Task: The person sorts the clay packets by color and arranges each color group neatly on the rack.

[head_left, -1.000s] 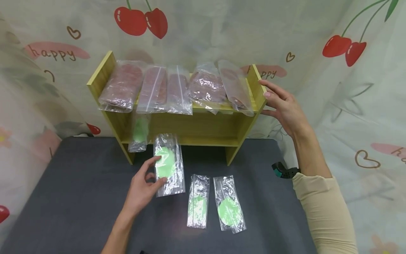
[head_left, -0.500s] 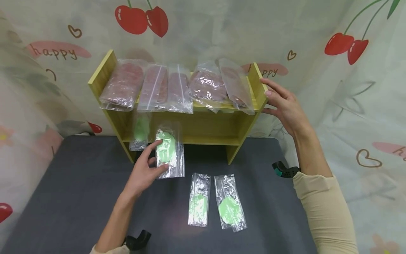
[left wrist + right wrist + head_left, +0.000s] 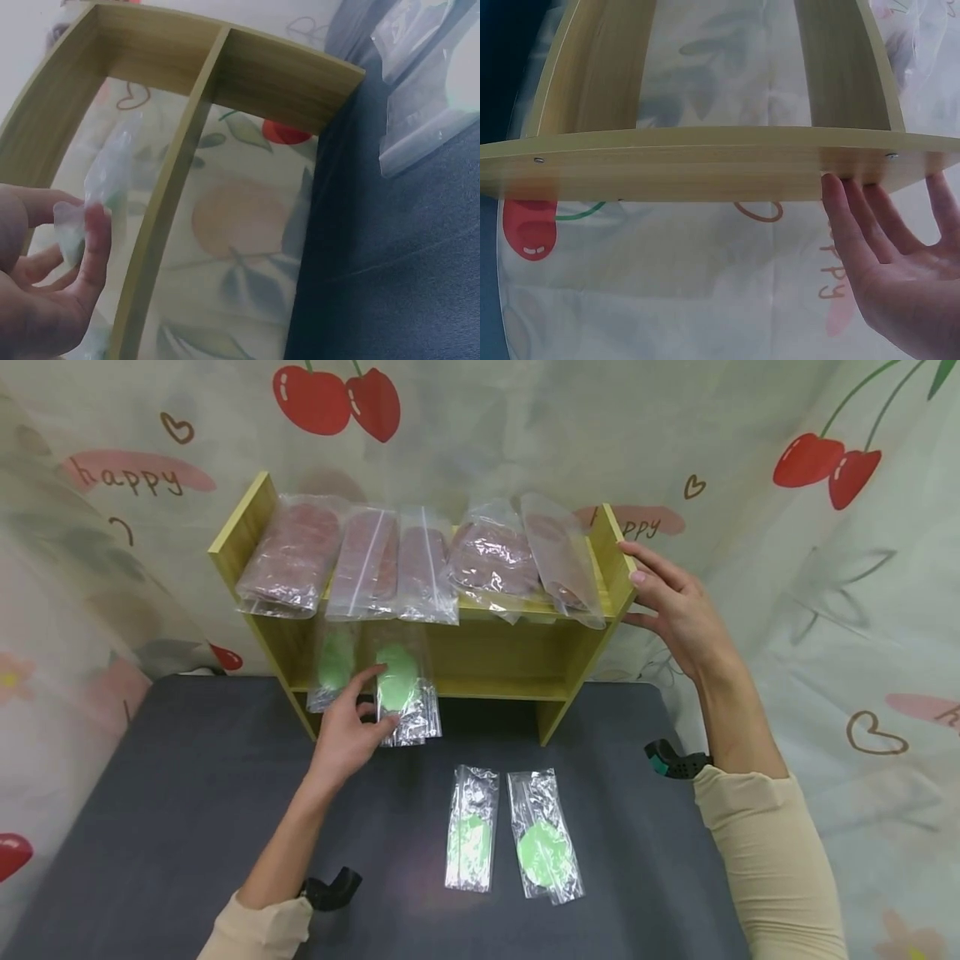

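Observation:
My left hand (image 3: 348,727) pinches a clear plastic bag (image 3: 401,677) with a light-green round piece inside, at the opening of the wooden shelf's lower tier. In the left wrist view the thumb and fingers hold this bag (image 3: 112,172) in front of the lower compartment. Beside it, another bag with a green piece (image 3: 335,660) lies on the lower tier at the left, its end overhanging the board. My right hand (image 3: 678,614) rests its fingertips against the right side panel of the wooden shelf (image 3: 498,656). In the right wrist view its fingers (image 3: 851,225) are fairly straight, touching the panel's outer face.
Several clear bags with reddish-brown contents (image 3: 292,556) lie along the top tier, some overhanging its front. Two more bags with green pieces, a left one (image 3: 471,831) and a right one (image 3: 543,843), lie on the dark table (image 3: 187,827). A printed curtain (image 3: 480,435) hangs behind.
My left hand has carried its bag forward, away from me, from above the table to the lower tier's opening. The right hand keeps its place on the shelf's side panel.

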`<state>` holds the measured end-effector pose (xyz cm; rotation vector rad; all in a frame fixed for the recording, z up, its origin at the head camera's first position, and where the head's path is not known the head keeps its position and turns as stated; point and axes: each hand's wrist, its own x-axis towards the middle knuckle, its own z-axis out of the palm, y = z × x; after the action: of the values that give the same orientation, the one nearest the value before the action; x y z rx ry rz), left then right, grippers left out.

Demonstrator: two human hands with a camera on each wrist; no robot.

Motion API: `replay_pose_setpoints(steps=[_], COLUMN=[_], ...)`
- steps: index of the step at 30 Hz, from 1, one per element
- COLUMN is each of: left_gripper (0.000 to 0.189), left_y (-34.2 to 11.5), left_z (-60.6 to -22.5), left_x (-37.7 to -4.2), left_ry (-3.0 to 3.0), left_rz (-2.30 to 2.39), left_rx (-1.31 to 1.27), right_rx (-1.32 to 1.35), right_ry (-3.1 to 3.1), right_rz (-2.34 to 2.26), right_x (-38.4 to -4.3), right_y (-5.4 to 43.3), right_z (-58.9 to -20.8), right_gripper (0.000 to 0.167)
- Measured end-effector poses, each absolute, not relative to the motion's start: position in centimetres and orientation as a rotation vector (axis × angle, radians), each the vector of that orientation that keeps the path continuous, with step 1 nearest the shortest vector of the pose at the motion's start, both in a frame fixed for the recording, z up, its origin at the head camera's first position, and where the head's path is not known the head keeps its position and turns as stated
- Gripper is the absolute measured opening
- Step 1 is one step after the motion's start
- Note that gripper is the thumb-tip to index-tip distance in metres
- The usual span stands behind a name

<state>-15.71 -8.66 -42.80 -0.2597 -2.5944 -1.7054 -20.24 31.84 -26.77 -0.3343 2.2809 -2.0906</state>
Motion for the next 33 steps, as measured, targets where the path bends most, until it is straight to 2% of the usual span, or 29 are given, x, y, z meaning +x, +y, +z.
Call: replay_pose_setpoints(steps=[4, 19, 26, 33], left_gripper=[0.068, 0.061, 0.056, 0.047], left_y=[-8.2, -7.7, -7.4, -7.3], left_z=[-42.7, -41.9, -42.3, -42.7], left_x=[-16.3, -18.7, -18.9, -19.0], left_ry=[-2.618, -2.609, -2.640, -2.614], left_rz=[-1.563, -1.219, -0.959, -0.888], left_rx=[-0.215, -0.328, -0.347, -0.336], right_rx=[-0.335, -0.331, -0.324, -0.318], right_ry=[2.288, 2.287, 2.290, 2.291], right_rz=[-2.087, -2.082, -2.084, -2.090], right_x=[-20.2, -20.1, -20.1, -20.2], right_y=[31.9, 31.6, 31.5, 31.5], right_z=[-26.8, -26.7, -26.8, -26.9], right_gripper=[0.048, 0.048, 0.048, 0.048])
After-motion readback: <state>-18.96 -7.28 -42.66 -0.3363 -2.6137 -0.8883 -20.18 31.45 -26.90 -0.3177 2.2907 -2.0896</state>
